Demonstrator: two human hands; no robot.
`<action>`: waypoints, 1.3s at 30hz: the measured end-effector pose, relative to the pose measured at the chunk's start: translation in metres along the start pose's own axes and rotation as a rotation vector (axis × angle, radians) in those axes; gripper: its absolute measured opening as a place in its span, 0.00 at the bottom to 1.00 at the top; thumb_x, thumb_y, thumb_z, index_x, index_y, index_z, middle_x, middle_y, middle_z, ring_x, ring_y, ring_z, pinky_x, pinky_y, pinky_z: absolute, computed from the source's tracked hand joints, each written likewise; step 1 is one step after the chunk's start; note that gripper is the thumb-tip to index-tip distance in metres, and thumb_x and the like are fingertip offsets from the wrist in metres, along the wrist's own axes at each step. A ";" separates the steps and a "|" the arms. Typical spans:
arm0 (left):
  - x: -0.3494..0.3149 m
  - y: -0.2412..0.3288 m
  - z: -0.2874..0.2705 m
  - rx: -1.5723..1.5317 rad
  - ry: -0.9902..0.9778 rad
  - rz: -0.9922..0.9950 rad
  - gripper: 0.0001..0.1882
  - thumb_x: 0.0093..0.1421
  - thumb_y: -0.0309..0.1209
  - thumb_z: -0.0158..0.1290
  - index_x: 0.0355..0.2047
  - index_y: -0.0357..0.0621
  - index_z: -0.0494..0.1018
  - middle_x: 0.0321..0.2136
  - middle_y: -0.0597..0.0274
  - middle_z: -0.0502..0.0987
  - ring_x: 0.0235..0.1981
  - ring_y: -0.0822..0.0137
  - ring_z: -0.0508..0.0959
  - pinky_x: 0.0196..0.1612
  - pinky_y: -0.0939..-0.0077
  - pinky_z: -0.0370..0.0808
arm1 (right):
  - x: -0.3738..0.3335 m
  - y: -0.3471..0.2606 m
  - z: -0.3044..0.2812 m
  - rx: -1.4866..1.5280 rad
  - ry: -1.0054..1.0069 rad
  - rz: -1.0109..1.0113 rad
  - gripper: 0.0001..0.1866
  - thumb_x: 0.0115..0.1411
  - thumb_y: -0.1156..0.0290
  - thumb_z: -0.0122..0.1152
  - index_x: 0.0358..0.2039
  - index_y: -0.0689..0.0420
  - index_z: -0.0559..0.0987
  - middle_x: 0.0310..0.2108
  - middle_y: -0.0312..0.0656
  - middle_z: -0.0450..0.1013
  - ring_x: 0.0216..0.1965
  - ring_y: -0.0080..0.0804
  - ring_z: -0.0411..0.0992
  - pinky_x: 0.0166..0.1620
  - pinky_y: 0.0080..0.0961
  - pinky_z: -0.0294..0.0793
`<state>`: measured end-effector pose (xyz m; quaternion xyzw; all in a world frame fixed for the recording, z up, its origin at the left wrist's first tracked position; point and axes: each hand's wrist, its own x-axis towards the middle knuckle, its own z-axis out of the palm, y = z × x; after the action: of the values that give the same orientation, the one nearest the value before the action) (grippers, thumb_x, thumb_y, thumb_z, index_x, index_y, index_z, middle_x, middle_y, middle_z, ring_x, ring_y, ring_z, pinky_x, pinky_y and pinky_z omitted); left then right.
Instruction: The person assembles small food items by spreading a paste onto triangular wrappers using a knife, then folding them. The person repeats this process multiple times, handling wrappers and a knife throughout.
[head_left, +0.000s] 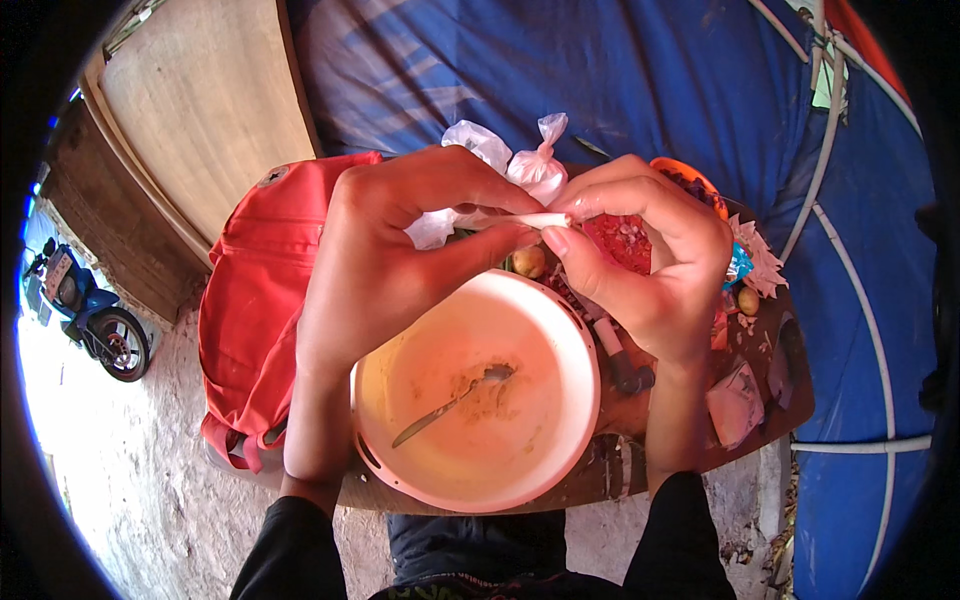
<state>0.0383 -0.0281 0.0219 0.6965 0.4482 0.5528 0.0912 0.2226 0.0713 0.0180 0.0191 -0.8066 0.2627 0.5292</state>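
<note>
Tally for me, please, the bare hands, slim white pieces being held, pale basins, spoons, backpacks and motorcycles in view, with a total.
Hands, left hand and right hand: 2
Held slim white piece: 1
Pale basin: 1
Spoon: 1
Red backpack: 1
Motorcycle: 1
Total: 7

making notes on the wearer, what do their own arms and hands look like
The left hand and right hand are both ungloved, with no jewellery visible. The left sleeve and right sleeve are black, ending well short of the hands.
</note>
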 end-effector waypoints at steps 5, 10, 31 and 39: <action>0.002 -0.002 0.002 -0.002 0.037 0.012 0.11 0.49 0.16 0.64 0.34 0.38 0.83 0.31 0.61 0.82 0.37 0.71 0.81 0.38 0.80 0.75 | -0.002 0.000 0.003 0.022 -0.004 0.000 0.11 0.50 0.88 0.69 0.34 0.65 0.80 0.34 0.45 0.78 0.35 0.26 0.77 0.41 0.21 0.74; 0.004 -0.003 0.003 0.019 0.061 0.054 0.09 0.52 0.20 0.64 0.35 0.39 0.84 0.29 0.59 0.84 0.32 0.71 0.82 0.38 0.78 0.76 | 0.002 -0.001 0.005 -0.037 0.011 -0.047 0.13 0.49 0.88 0.70 0.37 0.65 0.82 0.35 0.45 0.79 0.35 0.27 0.77 0.40 0.21 0.75; 0.008 -0.010 -0.003 0.023 0.016 0.172 0.11 0.51 0.15 0.63 0.36 0.36 0.82 0.34 0.57 0.84 0.33 0.74 0.80 0.36 0.81 0.74 | 0.000 -0.001 -0.003 -0.061 -0.053 -0.031 0.15 0.48 0.90 0.68 0.38 0.67 0.81 0.35 0.46 0.77 0.36 0.28 0.77 0.40 0.21 0.76; 0.005 -0.006 -0.005 -0.079 -0.008 0.142 0.10 0.51 0.15 0.62 0.35 0.34 0.81 0.33 0.53 0.83 0.38 0.66 0.83 0.43 0.75 0.76 | -0.001 0.001 0.004 0.154 -0.016 0.021 0.16 0.50 0.91 0.67 0.41 0.68 0.80 0.36 0.47 0.75 0.39 0.29 0.76 0.43 0.21 0.76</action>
<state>0.0309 -0.0228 0.0236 0.7248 0.3751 0.5722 0.0809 0.2194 0.0702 0.0151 0.0536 -0.7885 0.3293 0.5167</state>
